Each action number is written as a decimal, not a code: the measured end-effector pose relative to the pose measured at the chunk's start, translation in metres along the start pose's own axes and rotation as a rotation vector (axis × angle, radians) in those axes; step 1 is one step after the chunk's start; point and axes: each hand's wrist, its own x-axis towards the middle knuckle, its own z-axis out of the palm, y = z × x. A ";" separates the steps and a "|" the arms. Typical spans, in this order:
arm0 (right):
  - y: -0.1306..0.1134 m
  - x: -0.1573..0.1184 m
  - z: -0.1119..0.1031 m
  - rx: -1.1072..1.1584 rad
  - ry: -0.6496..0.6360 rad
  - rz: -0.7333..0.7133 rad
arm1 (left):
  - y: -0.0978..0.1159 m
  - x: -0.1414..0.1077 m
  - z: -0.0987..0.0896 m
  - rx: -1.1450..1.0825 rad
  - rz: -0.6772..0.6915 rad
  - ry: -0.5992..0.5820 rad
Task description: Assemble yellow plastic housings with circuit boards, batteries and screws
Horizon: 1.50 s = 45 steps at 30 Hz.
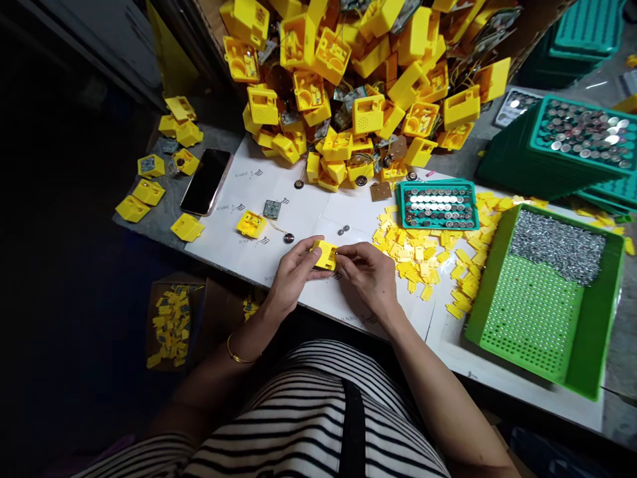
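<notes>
My left hand [291,275] grips a small yellow plastic housing [325,255], its speaker holes facing up. At the housing's right side the thumb and fingers of my right hand [369,273] are pinched together; what they hold is too small to make out. Just beyond lie a few button cells [343,230] on the white sheet. Farther left sits another yellow housing [251,224], with a circuit board [271,209] and a small round speaker [288,238] beside it. Past my right hand is a teal tray [438,222] with rows of button cells.
Yellow housings [368,113] heap out of a carton at the back. Small yellow covers [418,255] lie scattered right of my hands, before a green basket [542,325] of screws. Teal trays [512,156] are stacked behind it. A phone [206,181] lies left.
</notes>
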 end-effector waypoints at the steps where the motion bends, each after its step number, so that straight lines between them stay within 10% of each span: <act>1: -0.001 0.001 0.000 -0.009 0.003 -0.008 | 0.000 0.000 0.000 -0.019 -0.008 -0.002; 45: -0.013 0.060 -0.032 -0.509 -0.057 -0.143 | 0.023 0.010 -0.016 -0.422 -0.318 -0.069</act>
